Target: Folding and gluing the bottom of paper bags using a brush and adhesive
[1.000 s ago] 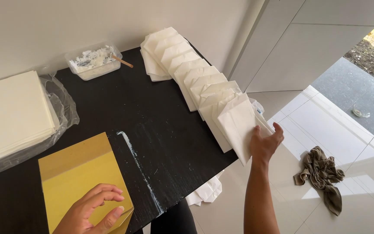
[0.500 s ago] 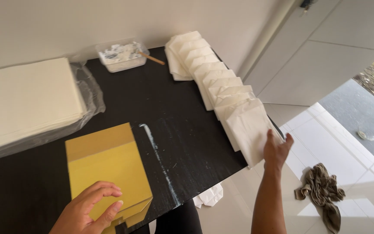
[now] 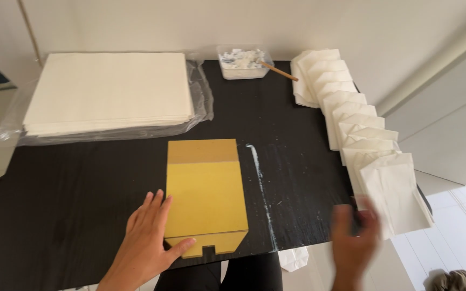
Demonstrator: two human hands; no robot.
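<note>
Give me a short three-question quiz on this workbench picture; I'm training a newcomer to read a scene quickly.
1. True or false: the left hand rests flat against the yellow cardboard template on the black table.
2. Multiple choice: where does the row of folded white paper bags lie? A) along the table's right edge, B) under the template, C) on the floor.
3. What stands at the back of the table between the stack of white sheets and the bags?

Key: 1 true. 2 A. 3 A clear plastic tub of white paste with a wooden stick resting in it.
</note>
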